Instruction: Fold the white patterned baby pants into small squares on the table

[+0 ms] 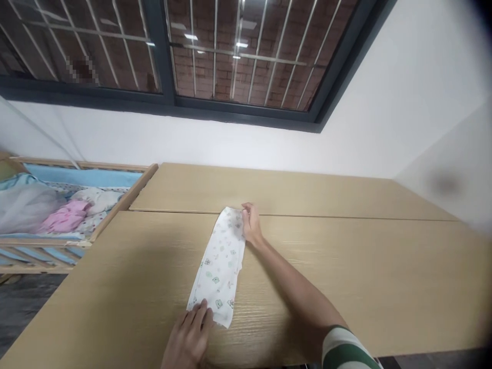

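Observation:
A white cloth (221, 261) with small green and pale printed figures lies on the wooden table, folded into a long strip that slants away from me. What kind of cloth item it is, I cannot tell. My left hand (189, 333) rests flat with its fingertips on the near end of the strip. At the far right corner, my right hand (251, 224) has its fingers bent together on the cloth's edge, with thumb and index finger close together. Part of that edge is hidden behind the fingers.
The wooden tabletop (346, 271) has a seam (307, 216) running across it. To the left stands a wooden crib (126, 197) with blue lining, holding a pink cloth (69, 215) and white bedding. Behind rise a white wall (230, 148) and a dark-framed, barred window (246, 107).

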`<state>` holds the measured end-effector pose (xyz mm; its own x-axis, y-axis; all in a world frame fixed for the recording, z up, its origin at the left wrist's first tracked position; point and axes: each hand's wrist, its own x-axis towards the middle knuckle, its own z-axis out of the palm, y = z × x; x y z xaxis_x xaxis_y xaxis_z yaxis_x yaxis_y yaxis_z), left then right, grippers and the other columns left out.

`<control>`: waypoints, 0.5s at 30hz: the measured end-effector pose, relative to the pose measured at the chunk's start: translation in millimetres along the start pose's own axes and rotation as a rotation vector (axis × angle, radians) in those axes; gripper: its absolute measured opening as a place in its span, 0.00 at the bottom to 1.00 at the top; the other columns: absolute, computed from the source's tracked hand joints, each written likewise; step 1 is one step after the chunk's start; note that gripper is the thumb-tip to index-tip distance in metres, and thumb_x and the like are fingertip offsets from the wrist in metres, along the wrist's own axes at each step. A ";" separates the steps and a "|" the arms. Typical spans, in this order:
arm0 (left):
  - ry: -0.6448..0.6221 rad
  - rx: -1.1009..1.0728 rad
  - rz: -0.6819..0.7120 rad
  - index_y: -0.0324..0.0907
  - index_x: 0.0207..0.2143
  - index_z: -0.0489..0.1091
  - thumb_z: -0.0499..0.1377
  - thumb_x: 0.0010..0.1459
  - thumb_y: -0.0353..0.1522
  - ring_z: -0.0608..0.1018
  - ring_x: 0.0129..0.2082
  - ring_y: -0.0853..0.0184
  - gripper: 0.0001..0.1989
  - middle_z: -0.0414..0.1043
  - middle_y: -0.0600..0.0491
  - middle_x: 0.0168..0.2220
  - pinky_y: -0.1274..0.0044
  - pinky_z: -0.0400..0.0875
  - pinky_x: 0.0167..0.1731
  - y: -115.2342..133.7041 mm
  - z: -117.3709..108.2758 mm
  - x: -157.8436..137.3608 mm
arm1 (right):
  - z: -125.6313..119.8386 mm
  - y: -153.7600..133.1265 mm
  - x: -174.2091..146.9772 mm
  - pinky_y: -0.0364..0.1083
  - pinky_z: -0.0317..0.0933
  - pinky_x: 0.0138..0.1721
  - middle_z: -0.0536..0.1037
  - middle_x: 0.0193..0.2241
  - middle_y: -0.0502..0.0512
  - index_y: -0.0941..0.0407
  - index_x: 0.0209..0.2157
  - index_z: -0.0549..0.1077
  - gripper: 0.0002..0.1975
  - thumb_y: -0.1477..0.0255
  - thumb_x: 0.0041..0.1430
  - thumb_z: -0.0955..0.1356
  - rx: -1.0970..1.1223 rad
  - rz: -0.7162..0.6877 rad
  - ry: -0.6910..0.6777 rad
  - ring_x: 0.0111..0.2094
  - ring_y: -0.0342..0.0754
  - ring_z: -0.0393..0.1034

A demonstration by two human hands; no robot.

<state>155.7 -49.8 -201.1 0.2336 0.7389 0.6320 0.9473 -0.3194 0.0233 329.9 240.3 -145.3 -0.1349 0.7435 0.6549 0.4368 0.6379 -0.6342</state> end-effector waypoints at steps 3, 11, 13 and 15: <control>-0.029 0.007 0.041 0.42 0.41 0.75 0.47 0.68 0.27 0.79 0.40 0.64 0.16 0.79 0.48 0.43 0.73 0.71 0.40 -0.8 0.0 2.8 | -18.8 -29.1 -11.6 0.55 0.65 0.51 0.73 0.46 0.61 0.54 0.49 0.67 0.16 0.60 0.72 0.56 -0.019 0.035 -0.110 0.46 0.54 0.69; -0.103 -0.022 0.088 0.43 0.42 0.74 0.49 0.68 0.26 0.80 0.37 0.65 0.14 0.80 0.51 0.41 0.75 0.71 0.38 -10.3 -8.7 2.9 | -67.7 -130.9 -80.4 0.56 0.60 0.59 0.77 0.51 0.61 0.54 0.57 0.70 0.25 0.55 0.65 0.67 -0.045 -0.199 -0.996 0.53 0.56 0.71; -0.047 -0.027 0.107 0.43 0.41 0.74 0.47 0.69 0.28 0.80 0.38 0.66 0.15 0.80 0.51 0.43 0.75 0.70 0.38 -8.0 -8.1 -9.7 | -74.1 -140.5 -113.9 0.57 0.55 0.64 0.74 0.57 0.63 0.54 0.64 0.65 0.33 0.55 0.62 0.69 -0.114 -0.312 -1.049 0.59 0.59 0.67; 0.028 -0.025 0.128 0.45 0.39 0.74 0.46 0.70 0.30 0.79 0.37 0.67 0.17 0.80 0.53 0.43 0.76 0.69 0.38 -5.3 -10.2 -23.4 | -77.7 -140.8 -147.8 0.55 0.56 0.65 0.70 0.62 0.62 0.53 0.65 0.63 0.28 0.63 0.66 0.67 -0.195 -0.437 -1.013 0.63 0.57 0.64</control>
<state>142.9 -71.4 -208.0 0.3453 0.6746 0.6525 0.9045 -0.4247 -0.0395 357.5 25.0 -120.9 -0.9336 0.3401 0.1126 0.2948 0.9079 -0.2981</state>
